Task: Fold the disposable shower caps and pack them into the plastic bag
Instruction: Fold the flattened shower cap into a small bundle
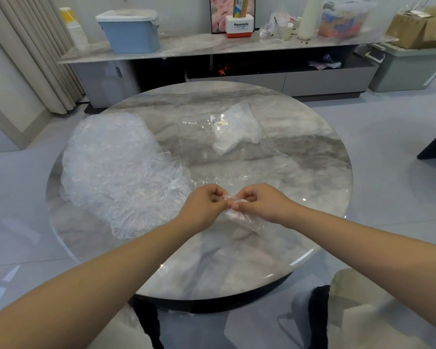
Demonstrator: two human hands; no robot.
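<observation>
now left hand [204, 203], right hand [258, 204] both pinch folded shower cap [238, 215] above near table [237, 260] edge.

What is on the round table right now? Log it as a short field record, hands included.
surface: round marble table
left hand: fingers curled, pinching the folded shower cap
right hand: gripping the same cap, close against the left
loose caps: large crumpled pile of shower caps on the table's left side
plastic bag: lies flat beyond the hands, with white folded caps already inside
cap in hand: bunched small, not yet in the bag
</observation>
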